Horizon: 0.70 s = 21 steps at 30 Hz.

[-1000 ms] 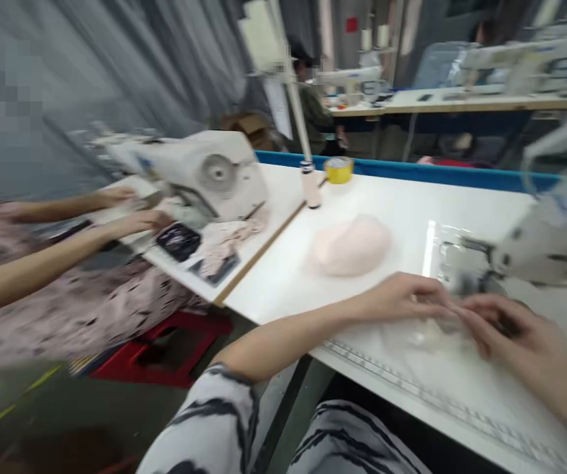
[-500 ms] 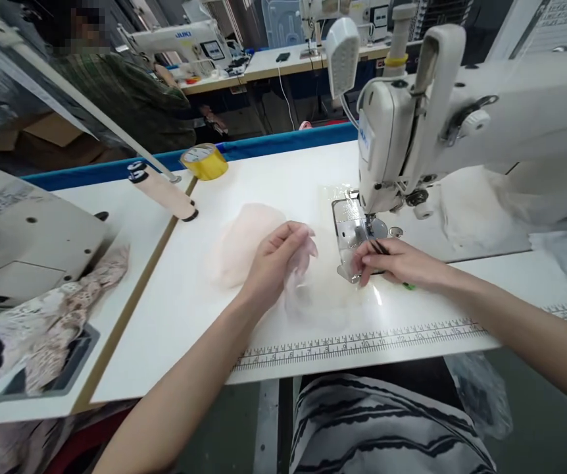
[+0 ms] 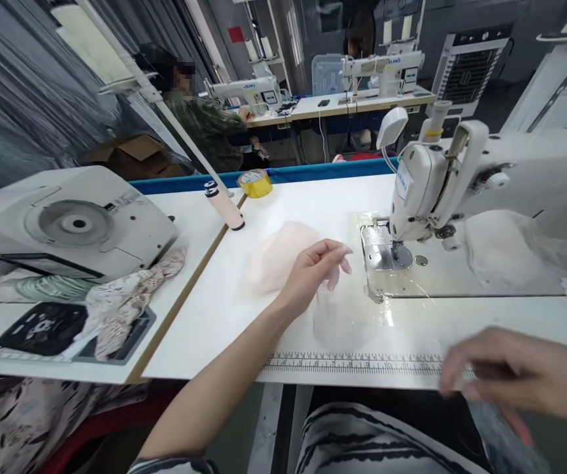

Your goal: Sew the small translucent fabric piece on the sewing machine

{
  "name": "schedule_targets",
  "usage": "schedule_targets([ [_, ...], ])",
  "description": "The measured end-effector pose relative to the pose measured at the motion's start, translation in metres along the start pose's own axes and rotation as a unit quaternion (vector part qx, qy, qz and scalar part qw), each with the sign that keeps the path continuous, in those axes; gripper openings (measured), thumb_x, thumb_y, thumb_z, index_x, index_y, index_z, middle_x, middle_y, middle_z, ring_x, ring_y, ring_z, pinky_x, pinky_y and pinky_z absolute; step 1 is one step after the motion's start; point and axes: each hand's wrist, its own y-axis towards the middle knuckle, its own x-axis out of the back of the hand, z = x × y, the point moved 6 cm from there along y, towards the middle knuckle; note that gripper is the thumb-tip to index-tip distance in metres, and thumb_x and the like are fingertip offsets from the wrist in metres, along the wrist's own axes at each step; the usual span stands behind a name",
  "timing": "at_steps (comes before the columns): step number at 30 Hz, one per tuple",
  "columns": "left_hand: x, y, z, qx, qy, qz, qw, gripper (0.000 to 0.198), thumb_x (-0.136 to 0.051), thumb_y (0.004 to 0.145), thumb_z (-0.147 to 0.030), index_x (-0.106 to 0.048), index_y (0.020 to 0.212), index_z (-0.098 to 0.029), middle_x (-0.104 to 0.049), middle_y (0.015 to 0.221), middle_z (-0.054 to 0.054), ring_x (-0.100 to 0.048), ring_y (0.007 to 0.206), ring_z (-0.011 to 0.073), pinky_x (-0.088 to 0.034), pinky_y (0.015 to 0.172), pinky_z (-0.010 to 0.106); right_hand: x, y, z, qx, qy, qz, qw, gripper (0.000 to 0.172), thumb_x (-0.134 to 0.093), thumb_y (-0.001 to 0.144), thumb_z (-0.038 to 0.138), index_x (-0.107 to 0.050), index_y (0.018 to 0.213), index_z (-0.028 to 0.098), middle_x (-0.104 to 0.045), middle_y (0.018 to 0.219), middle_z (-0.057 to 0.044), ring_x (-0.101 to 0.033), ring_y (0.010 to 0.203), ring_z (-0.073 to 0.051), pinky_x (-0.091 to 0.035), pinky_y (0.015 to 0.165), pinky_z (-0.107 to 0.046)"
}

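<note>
My left hand (image 3: 316, 271) is closed in a pinch on a piece of sheer pale fabric (image 3: 340, 322), which hangs from the fingers over the white table. Behind that wrist lies a pale pink fabric piece (image 3: 281, 253). My right hand (image 3: 505, 368) is smeared by motion at the table's front edge, fingers curled; whether anything is in them is unclear. To the right of my left hand stands the sewing machine (image 3: 424, 184), its needle area over the metal plate (image 3: 385, 255). No fabric lies under its foot that I can make out.
A thread cone (image 3: 225, 207) lies by the table seam, near a yellow tape roll (image 3: 256, 184). A printed ruler (image 3: 343, 362) runs along the front edge. Another machine (image 3: 76, 217) and patterned fabric (image 3: 125, 303) are at left. A person (image 3: 204, 125) sits beyond the table.
My right hand has moved from the needle plate, where it held a slim dark tool, back to the front edge at right. My left hand keeps its pinch. The camera view has shifted.
</note>
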Motion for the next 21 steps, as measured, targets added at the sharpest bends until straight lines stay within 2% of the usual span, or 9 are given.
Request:
schedule_targets([
  [1, -0.002, -0.001, -0.001, 0.002, 0.005, 0.011, 1.000, 0.022, -0.063, 0.083, -0.039, -0.062, 0.086, -0.017, -0.065, 0.068, -0.002, -0.043, 0.041, 0.0024, -0.033, 0.045, 0.018, -0.014, 0.014, 0.014, -0.005, 0.011, 0.095, 0.995, 0.020, -0.059, 0.083, 0.046, -0.068, 0.096, 0.034, -0.060, 0.054, 0.001, -0.058, 0.043, -0.015, -0.051, 0.046, -0.030],
  [2, -0.005, -0.002, -0.001, 0.005, 0.012, 0.022, 1.000, 0.022, -0.063, 0.083, -0.039, -0.063, 0.087, -0.017, -0.066, 0.069, -0.002, -0.045, 0.041, 0.0026, -0.034, 0.046, 0.019, -0.017, 0.030, 0.031, 0.007, 0.029, 0.094, 0.995, 0.024, -0.054, 0.087, 0.045, -0.066, 0.102, 0.032, -0.064, 0.065, 0.000, -0.059, 0.045, -0.015, -0.051, 0.049, -0.030],
  [4, -0.010, -0.005, -0.001, 0.012, 0.028, 0.046, 0.998, 0.022, -0.064, 0.083, -0.037, -0.063, 0.087, -0.016, -0.067, 0.068, -0.001, -0.047, 0.042, 0.0035, -0.035, 0.047, 0.019, -0.014, 0.062, 0.060, 0.050, 0.074, 0.010, 0.996, 0.032, -0.056, 0.086, 0.042, -0.060, 0.114, 0.027, -0.067, 0.082, -0.002, -0.057, 0.047, -0.012, -0.052, 0.055, -0.031],
  [6, -0.014, -0.006, -0.001, 0.017, 0.040, 0.065, 0.997, 0.022, -0.064, 0.083, -0.037, -0.063, 0.089, -0.015, -0.068, 0.068, 0.000, -0.049, 0.042, 0.0043, -0.035, 0.048, 0.020, -0.014, 0.088, 0.074, 0.067, 0.101, -0.047, 0.991, 0.043, -0.061, 0.083, 0.039, -0.053, 0.123, 0.024, -0.064, 0.073, 0.002, -0.054, 0.046, -0.010, -0.050, 0.054, -0.028],
  [8, -0.016, -0.007, 0.000, 0.024, 0.048, 0.075, 0.996, 0.022, -0.064, 0.083, -0.036, -0.063, 0.090, -0.015, -0.068, 0.067, 0.000, -0.051, 0.043, 0.0050, -0.035, 0.048, 0.020, -0.021, 0.106, 0.077, 0.073, 0.142, -0.020, 0.987, 0.042, -0.063, 0.082, 0.038, -0.054, 0.119, 0.022, -0.064, 0.076, 0.001, -0.054, 0.048, -0.010, -0.048, 0.049, -0.025],
  [10, -0.017, -0.008, 0.002, 0.035, 0.054, 0.077, 0.995, 0.022, -0.064, 0.083, -0.036, -0.063, 0.089, -0.015, -0.068, 0.068, 0.000, -0.051, 0.044, 0.0053, -0.036, 0.047, 0.019, -0.028, 0.116, 0.074, 0.078, 0.171, 0.020, 0.982, 0.027, -0.062, 0.082, 0.039, -0.062, 0.100, 0.019, -0.064, 0.075, -0.001, -0.054, 0.051, -0.010, -0.047, 0.045, -0.023],
  [12, -0.017, -0.007, 0.004, 0.046, 0.059, 0.078, 0.994, 0.022, -0.064, 0.083, -0.036, -0.063, 0.089, -0.015, -0.068, 0.068, 0.001, -0.052, 0.044, 0.0053, -0.037, 0.047, 0.019, -0.030, 0.120, 0.068, 0.077, 0.167, 0.026, 0.983, 0.021, -0.059, 0.083, 0.038, -0.063, 0.084, 0.018, -0.061, 0.067, 0.000, -0.052, 0.052, -0.010, -0.045, 0.043, -0.021],
  [17, -0.019, -0.006, 0.008, 0.040, 0.069, 0.073, 0.994, 0.020, -0.062, 0.085, -0.033, -0.062, 0.089, -0.013, -0.069, 0.071, 0.002, -0.055, 0.045, 0.0056, -0.043, 0.047, 0.018, -0.026, 0.119, 0.057, 0.080, 0.109, -0.014, 0.991, 0.018, -0.057, 0.085, 0.034, -0.063, 0.078, 0.018, -0.055, 0.058, 0.003, -0.045, 0.046, -0.008, -0.037, 0.039, -0.020],
  [21, -0.023, -0.007, 0.007, -0.032, 0.132, 0.058, 0.989, 0.016, -0.063, 0.084, -0.028, -0.060, 0.088, -0.014, -0.070, 0.073, 0.004, -0.062, 0.051, 0.0095, -0.051, 0.050, 0.021, -0.019, 0.115, 0.056, 0.129, 0.065, -0.076, 0.987, 0.013, -0.058, 0.084, 0.028, -0.064, 0.078, 0.018, -0.056, 0.061, 0.002, -0.046, 0.053, -0.010, -0.036, 0.047, -0.022],
])
